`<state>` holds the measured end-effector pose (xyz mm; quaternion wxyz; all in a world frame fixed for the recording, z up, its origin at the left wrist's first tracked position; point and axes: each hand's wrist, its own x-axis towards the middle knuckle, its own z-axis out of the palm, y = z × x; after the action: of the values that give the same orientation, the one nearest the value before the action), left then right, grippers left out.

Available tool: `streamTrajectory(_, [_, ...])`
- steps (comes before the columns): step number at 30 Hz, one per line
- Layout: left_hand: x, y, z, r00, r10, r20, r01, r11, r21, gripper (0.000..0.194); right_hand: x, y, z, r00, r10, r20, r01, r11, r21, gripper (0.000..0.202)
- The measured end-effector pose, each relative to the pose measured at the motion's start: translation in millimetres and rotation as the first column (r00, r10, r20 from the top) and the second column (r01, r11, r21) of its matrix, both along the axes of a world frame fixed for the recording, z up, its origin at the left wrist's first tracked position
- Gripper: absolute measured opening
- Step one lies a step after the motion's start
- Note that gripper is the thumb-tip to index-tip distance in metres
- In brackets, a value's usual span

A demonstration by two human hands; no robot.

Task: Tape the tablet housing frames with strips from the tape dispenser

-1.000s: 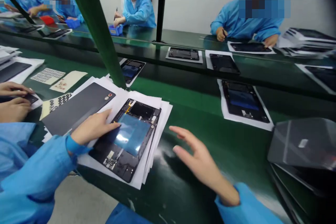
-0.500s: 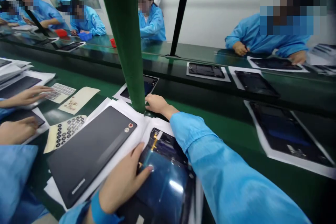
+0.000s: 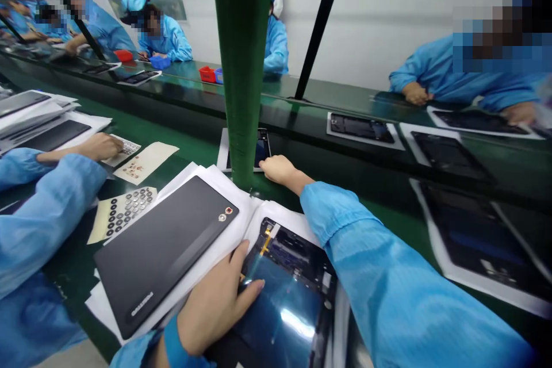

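Green bench runs right across the frame. Green post comes down from top centre to about the middle. Your blue right sleeve cuts diagonally from lower right toward centre. Opened tablet, blue film and inner parts showing, lies bottom centre, directly in front of you, partly covered by your left hand. Dark tablet on white paper sits at the right edge, a bit blurred. Dark grey cover, lettering toward its lower left corner, lies on white sheets left of your opened tablet.

Your left hand lies open over the tablet's left edge, thumb out on the film, fingers pointing up the frame. Left of that, ring-sticker sheet, tucked near the cover; cream sheet just above it. Far tablet is mid-frame on white paper, partly hidden behind the post. Your right hand is at its lower right corner, fingers curled; can't tell if you're gripping it. Co-worker's hand is over another small sheet, left of frame. Red bin sits upper centre, just left of the post.
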<state>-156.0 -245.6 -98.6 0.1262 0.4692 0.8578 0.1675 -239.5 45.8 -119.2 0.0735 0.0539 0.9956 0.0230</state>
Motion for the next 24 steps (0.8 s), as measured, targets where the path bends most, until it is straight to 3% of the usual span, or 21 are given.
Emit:
streamTrajectory(4, [1, 4, 3.3, 0.997, 0.040, 0.066, -0.038, 0.999, -0.029, 0.054, 31, 14, 3.9, 1.000, -0.026, -0.017, 0.028, 0.992, 0.120, 0.035])
streamTrajectory(11, [1, 7, 7.9, 0.994, 0.057, 0.097, -0.050, 0.996, -0.078, 0.057, 5, -18, 6.4, 0.997, 0.074, -0.034, -0.070, 0.992, 0.108, 0.035])
streamTrajectory(15, [-2, 5, 3.6, 0.996, 0.018, 0.093, -0.015, 0.999, -0.037, 0.055, 19, -2, 19.4, 0.999, 0.041, -0.007, -0.040, 0.991, 0.125, 0.035])
streamTrajectory(19, [-7, 8, -4.1, 0.998, -0.022, 0.056, 0.022, 1.000, 0.005, 0.055, 90, 27, 42.2, 0.999, -0.038, 0.006, 0.036, 0.985, 0.166, 0.022])
streamTrajectory(22, [-15, 11, -4.7, 0.996, -0.082, 0.018, 0.081, 0.996, 0.038, 0.056, 178, 30, 64.0, 0.994, -0.113, 0.015, 0.108, 0.978, 0.176, 0.019])
streamTrajectory(24, [-19, 7, 1.0, 0.990, -0.142, -0.023, 0.143, 0.986, 0.085, 0.057, 249, 19, 76.4, 0.985, -0.170, 0.026, 0.163, 0.972, 0.171, 0.014])
